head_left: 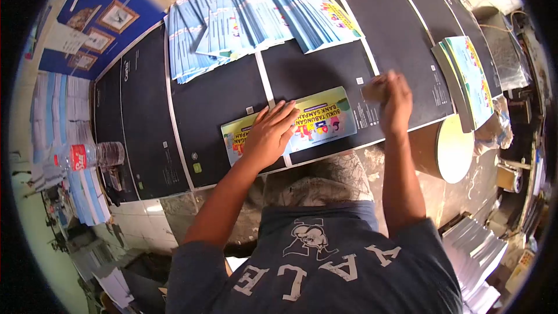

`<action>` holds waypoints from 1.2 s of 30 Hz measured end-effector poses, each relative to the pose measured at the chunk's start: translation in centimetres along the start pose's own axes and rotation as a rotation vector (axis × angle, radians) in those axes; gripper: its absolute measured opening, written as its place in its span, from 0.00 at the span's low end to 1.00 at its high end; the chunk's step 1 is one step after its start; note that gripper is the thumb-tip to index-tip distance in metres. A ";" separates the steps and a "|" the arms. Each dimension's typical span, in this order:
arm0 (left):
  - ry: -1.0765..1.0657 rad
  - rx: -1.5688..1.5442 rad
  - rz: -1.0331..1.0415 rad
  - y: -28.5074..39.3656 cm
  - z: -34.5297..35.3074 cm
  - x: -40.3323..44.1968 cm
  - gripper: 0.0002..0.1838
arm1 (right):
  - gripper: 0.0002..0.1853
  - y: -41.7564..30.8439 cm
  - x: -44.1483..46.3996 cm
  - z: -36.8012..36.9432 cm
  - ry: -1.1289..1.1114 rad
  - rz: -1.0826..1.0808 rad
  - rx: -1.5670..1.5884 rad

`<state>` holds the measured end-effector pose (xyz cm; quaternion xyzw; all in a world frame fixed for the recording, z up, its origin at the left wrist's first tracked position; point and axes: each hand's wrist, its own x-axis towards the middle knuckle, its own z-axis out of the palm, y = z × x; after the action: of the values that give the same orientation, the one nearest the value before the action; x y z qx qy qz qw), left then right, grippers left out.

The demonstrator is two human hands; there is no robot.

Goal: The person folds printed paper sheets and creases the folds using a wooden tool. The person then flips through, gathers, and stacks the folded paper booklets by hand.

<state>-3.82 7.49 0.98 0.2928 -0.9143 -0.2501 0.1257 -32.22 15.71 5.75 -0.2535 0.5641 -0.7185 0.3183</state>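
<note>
"Where lay the long yellow-and-blue printed paper booklet [326, 121]?"

"On your black bench [221, 102], lengthwise left-to-right, under your flattened left hand [271, 128]; your right hand [399, 102], just off its right end, gripped a blurred brown object [374, 92]."

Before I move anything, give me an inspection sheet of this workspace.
Surface: dark tabletop with pale lines and "Carta" print.
Job's things: printed piece reading "Buku Tabungan Bank Sampah"; fanned booklets beyond it; smaller stack at the right.
Clutter: red-labelled bottle at the left.
Grippers: bare hands; left hand spread on the printed piece, right hand seems to grip a small brown object, blurred.
Cables: none clearly identifiable.
Surroundings: blue panel with frames, paper stacks, drum-like container.
</note>
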 end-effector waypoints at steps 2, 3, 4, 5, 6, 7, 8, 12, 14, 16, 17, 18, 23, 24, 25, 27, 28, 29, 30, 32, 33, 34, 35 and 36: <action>-0.003 -0.017 0.013 -0.2 0.1 -0.1 0.22 | 0.10 -2.5 -7.2 5.0 -0.289 -0.082 -0.041; -0.037 0.020 0.019 -0.5 0.2 -0.1 0.22 | 0.09 -2.9 -9.6 6.4 -0.478 -0.184 -0.036; -0.035 0.016 0.014 -1.1 0.2 0.0 0.22 | 0.08 -1.0 -11.1 7.3 -0.519 -0.167 -0.129; -0.064 0.010 0.050 -1.5 0.2 -0.2 0.25 | 0.08 1.9 -12.2 7.1 -0.521 0.271 -0.295; -0.090 0.009 0.095 -1.9 -0.1 -0.1 0.28 | 0.08 2.0 -12.0 7.2 -0.586 0.090 -0.226; -0.126 -0.013 0.104 -1.9 -0.5 0.3 0.33 | 0.08 1.6 -11.4 7.1 -0.546 0.123 -0.257; -0.130 -0.015 0.092 -2.5 -0.6 -0.2 0.33 | 0.08 1.3 -12.3 7.2 -0.490 0.184 -0.275; -0.286 -0.189 0.245 -5.1 -3.4 2.9 0.24 | 0.10 0.1 -12.5 7.7 -0.427 0.426 -0.143; -0.317 -0.022 0.364 -5.2 -4.8 3.5 0.29 | 0.15 0.6 -11.9 7.4 -0.437 0.473 -0.061; -0.255 0.007 0.424 -6.4 -4.4 3.2 0.27 | 0.17 -0.9 -12.1 9.6 -0.482 0.358 -0.134; -0.237 0.011 0.448 -6.7 -3.9 3.2 0.26 | 0.14 -2.8 -12.5 11.1 -0.601 0.196 -0.185; -0.219 0.013 0.467 -7.2 -3.4 3.2 0.26 | 0.11 -3.4 -12.6 12.4 -0.706 -0.150 -0.114; -0.168 0.039 0.532 -8.9 -1.1 3.2 0.26 | 0.10 2.7 -13.4 11.8 -0.687 0.080 -0.249; -0.181 0.031 0.525 -9.2 -0.9 2.9 0.26 | 0.10 2.9 -14.1 12.1 -0.658 0.036 -0.234; -0.164 0.005 0.550 -9.0 -0.4 2.7 0.26 | 0.10 2.7 -14.9 12.2 -0.642 0.054 -0.235; -0.157 -0.056 0.514 -8.9 -1.3 3.1 0.26 | 0.10 1.8 -14.1 13.7 -0.630 0.124 -0.243; -0.162 -0.053 0.509 -8.8 -1.8 3.2 0.26 | 0.09 0.3 -13.2 15.1 -0.830 -0.060 -0.175; -0.159 -0.071 0.506 -8.7 -1.8 3.1 0.26 | 0.09 -2.1 -13.1 16.7 -0.890 -0.177 -0.138; -0.154 -0.089 0.497 -8.6 -1.8 3.0 0.26 | 0.09 -3.3 -13.1 18.0 -0.951 -0.291 -0.098; -0.154 -0.122 0.489 -8.5 -1.7 2.7 0.25 | 0.10 4.3 -14.7 15.6 -0.988 -0.187 -0.434; -0.148 -0.106 0.504 -8.4 -1.6 2.8 0.25 | 0.11 4.5 -15.5 15.8 -0.975 -0.221 -0.420; -0.131 -0.083 0.505 -8.6 -1.5 2.8 0.25 | 0.11 4.5 -16.0 15.8 -0.979 -0.259 -0.400; -0.145 -0.090 0.502 -8.5 -1.5 2.0 0.25 | 0.11 4.5 -16.7 15.9 -0.971 -0.246 -0.394; -0.151 -0.107 0.494 -8.1 -1.3 1.7 0.25 | 0.11 3.9 -16.9 16.0 -0.956 -0.186 -0.409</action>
<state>-0.83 0.26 -2.09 0.0341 -0.9502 -0.2812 0.1297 -8.70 17.24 5.65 -0.6587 0.4597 -0.4234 0.4189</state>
